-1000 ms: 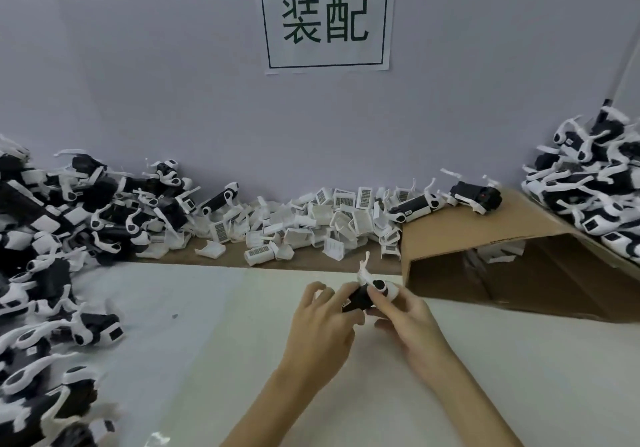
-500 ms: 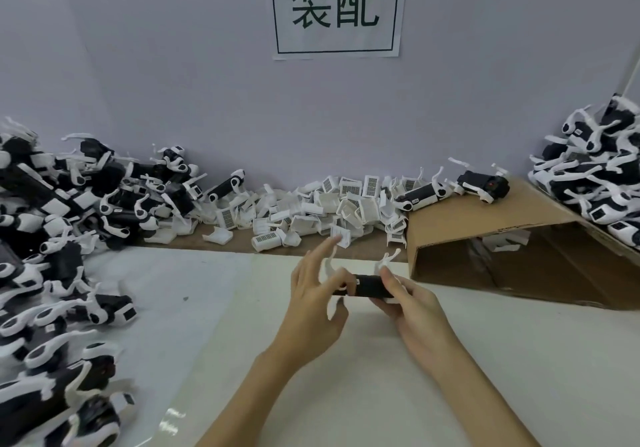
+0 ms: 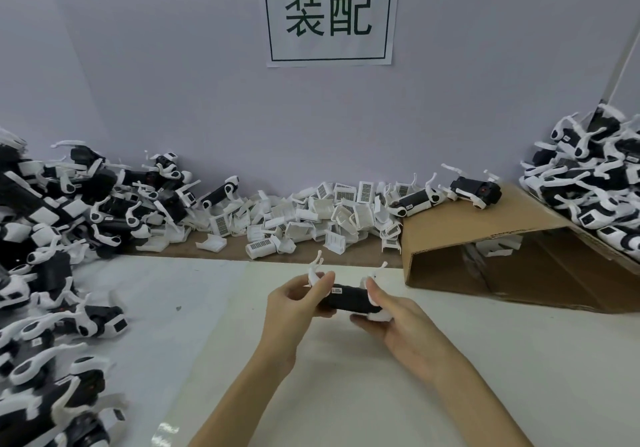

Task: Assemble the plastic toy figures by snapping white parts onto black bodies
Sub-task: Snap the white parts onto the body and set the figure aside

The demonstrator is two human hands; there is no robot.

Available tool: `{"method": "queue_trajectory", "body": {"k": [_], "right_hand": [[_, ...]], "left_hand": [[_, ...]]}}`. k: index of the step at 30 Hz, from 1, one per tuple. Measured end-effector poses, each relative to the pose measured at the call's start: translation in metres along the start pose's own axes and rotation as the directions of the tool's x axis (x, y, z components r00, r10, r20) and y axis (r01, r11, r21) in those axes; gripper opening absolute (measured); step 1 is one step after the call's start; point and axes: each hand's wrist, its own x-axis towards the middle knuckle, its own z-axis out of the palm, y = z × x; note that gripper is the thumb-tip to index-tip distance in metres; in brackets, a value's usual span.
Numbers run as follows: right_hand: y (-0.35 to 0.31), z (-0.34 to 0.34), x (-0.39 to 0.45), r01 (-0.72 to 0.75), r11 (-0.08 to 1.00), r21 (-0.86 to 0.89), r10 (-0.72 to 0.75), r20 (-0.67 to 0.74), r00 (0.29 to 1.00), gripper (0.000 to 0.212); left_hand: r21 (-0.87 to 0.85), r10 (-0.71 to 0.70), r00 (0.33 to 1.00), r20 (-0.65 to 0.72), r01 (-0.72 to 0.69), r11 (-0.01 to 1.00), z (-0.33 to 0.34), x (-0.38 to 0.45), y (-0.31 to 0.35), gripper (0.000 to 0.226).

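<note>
Head view first — what have the hands got?

— One black body (image 3: 349, 299), lying sideways in the air over the near middle of the white table (image 3: 485, 377). The left hand (image 3: 294, 302) grasps its left end, fingers curled round it; the right hand (image 3: 391, 318) clasps the right end, thumb on top.

— Any white parts on it?

— Thin white legs (image 3: 316, 266) stick up behind the left fingers, and another white piece sits under the right thumb. Whether they are fully seated I cannot tell; the fingers hide the joints.

— Where could it go wrong?

— Those legs look slender. Squeezing on them instead of on the body could bend or snap one. A part pressed in crooked may seem clicked and later drop off. If either grip slackens during the push, the figure could fall among the loose white parts (image 3: 311, 218) at the far edge.
</note>
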Motion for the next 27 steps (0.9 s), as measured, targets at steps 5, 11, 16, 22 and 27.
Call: {"method": "queue_trajectory", "body": {"k": [5,11,16,22,27], "right_hand": [[-0.002,0.006,-0.003,0.046,0.982,-0.184,-0.070,-0.128,0.989,0.063],[-0.006,-0.005,-0.008,0.271,0.895,-0.353,-0.299,-0.028,0.954,0.064],[-0.010,-0.007,-0.012,0.320,0.832,-0.454,-0.233,0.237,0.943,0.079],[-0.012,-0.010,-0.009,0.044,0.997,0.067,-0.055,0.179,0.982,0.076],[-0.012,0.005,-0.007,-0.151,0.978,0.145,0.135,0.113,0.984,0.060]], "left_hand": [[-0.043,-0.004,1.000,0.015,0.004,0.999,-0.001,0.001,0.001,0.059],[-0.319,-0.234,0.924,0.303,0.330,0.889,-0.002,0.000,0.004,0.088],[-0.347,-0.296,0.893,0.338,0.411,0.843,-0.012,0.006,0.005,0.071],[-0.442,-0.210,0.939,0.271,0.315,0.840,-0.017,0.006,0.013,0.036],[-0.234,0.014,0.979,0.202,0.035,0.972,-0.010,0.005,0.004,0.023]]}}
